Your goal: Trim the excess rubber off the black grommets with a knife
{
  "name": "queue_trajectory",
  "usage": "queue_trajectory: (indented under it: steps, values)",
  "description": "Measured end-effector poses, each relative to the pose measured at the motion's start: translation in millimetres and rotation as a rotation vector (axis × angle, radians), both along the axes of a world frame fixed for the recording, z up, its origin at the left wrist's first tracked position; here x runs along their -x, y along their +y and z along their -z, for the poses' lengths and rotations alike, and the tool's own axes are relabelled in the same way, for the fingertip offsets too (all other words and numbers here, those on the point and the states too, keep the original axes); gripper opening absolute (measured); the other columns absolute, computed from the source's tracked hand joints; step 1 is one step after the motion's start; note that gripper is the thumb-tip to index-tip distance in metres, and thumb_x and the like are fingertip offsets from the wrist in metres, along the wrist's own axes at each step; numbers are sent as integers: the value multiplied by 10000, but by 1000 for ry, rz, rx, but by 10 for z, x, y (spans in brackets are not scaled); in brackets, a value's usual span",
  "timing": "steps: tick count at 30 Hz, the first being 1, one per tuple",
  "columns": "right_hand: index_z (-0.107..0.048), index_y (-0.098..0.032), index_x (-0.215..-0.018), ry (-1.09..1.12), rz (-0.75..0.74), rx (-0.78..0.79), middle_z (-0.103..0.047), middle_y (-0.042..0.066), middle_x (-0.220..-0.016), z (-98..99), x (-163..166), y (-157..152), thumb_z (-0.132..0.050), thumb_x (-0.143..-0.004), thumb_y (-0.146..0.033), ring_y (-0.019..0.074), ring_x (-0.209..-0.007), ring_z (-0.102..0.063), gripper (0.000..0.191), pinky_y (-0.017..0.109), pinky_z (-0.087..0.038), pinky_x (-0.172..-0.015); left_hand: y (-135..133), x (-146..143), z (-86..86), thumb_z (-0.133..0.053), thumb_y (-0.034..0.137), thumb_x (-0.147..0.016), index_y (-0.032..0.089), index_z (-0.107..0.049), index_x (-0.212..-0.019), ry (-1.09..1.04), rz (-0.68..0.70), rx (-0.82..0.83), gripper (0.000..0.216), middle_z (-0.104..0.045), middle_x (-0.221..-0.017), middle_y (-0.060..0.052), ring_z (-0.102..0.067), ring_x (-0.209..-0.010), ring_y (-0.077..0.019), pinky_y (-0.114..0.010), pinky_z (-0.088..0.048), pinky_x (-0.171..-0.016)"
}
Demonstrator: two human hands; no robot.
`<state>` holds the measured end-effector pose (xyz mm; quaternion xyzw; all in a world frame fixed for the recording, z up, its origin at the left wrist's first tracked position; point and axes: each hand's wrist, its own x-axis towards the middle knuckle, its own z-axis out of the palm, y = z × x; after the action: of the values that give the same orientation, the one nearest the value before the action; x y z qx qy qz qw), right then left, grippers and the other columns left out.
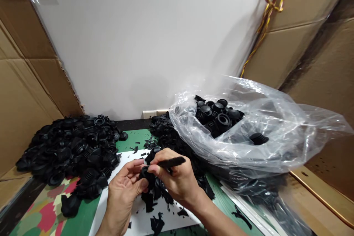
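Note:
My left hand [123, 194] pinches a small round black rubber part [144, 173] between thumb and fingers above the white sheet [166, 217]. Close against it, my right hand [174, 177] grips a slim tool with a dark handle [174, 162], which points back to the right. The tool's working end lies at the rubber part's upper edge and is too hidden to make out. Beneath both hands, black rubber scraps [157, 224] are scattered over the sheet.
A big heap of ribbed black rubber parts [74, 149] lies at left. Dark trimmings [177, 138] are piled behind my hands. At right, an open clear plastic bag [276, 151] holds more parts [218, 112]. Cardboard [30, 66] stands along the left, with twisted wires [267, 16] hanging upper right.

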<state>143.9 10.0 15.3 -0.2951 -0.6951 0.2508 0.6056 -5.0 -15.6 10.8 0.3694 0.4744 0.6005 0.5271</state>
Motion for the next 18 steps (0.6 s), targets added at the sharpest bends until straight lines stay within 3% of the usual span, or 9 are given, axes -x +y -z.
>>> queue_trajectory:
  steps: [4,11,15,18]
  values:
    - [-648,-175,-766,-63,33,-38,-639,46,-708,-10,18,-23,-584,-863,-226,149,-625,-598,126,245,-478,-571,1,-3,35,-863,236,-505,146,-738,-784,44,7,-18,319,-684,-730,-47,-576,-631,-148,-216,-492,-520]
    - [-594,-186,-625,-94,88,240,-554,-13,-520,4,-102,76,-598,-814,-280,121,-462,-498,211,231,-388,-453,36,37,-47,-893,208,-420,136,-717,-757,-68,-119,1,386,-688,-724,-27,-573,-560,-122,-215,-494,-495]
    - [-590,-174,-653,50,-13,497,-538,-29,-468,8,-133,129,-632,-779,-391,125,-426,-510,254,235,-391,-449,34,54,-73,-892,209,-443,115,-701,-800,-126,-75,45,416,-695,-744,-51,-615,-581,-151,-231,-502,-489]
    - [-591,-164,-672,181,-107,551,-561,-17,-474,20,-137,153,-642,-764,-485,135,-450,-541,337,250,-427,-491,29,68,-20,-880,223,-491,115,-692,-841,-125,-46,27,411,-703,-758,-65,-646,-623,-180,-237,-510,-493]
